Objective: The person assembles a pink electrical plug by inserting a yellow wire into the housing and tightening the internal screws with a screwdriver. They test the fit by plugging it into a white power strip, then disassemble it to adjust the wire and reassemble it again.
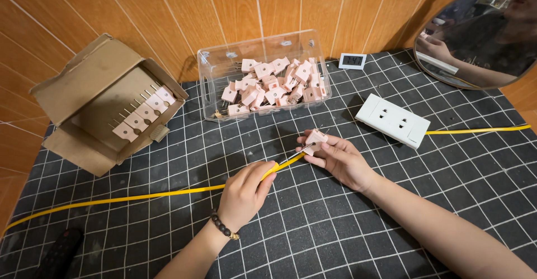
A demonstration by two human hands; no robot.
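1. Near the middle of the mat, I saw my right hand (335,157) pinched around a pale pink plug (315,140), thumb and fingers closed on its small, blocky body just above the surface.
2. My left hand (245,192) was curled shut around a flat yellow cable (168,193), whose bared end reached up to the plug; I could not tell whether the thin wires had entered it.
3. A dark beaded bracelet (223,226) sat on my left wrist.
4. That cable trailed leftward across the mat to its edge.
5. Beyond my right hand lay a white rectangular socket strip (393,119), smooth plastic, with another yellow lead (481,129) running off to the right.
6. Behind my hands stood a clear plastic box (263,52), heaped with matching pink plugs, their metal prongs pointing every way.
7. To the left, an open brown cardboard carton (89,83) lay tipped on its side, with a neat row of the same plugs inside.
8. A small white digital display (352,61) leaned near the wall.
9. Everything rested on a black cutting mat (347,234) ruled with a pale grid, slightly rumpled.
10. Glossy tan tiles (168,10) with slanting white joints backed the scene, and an oval mirror (481,38) leaned at the upper right.
11. A dark remote-like object (59,251) lay at the lower left corner.
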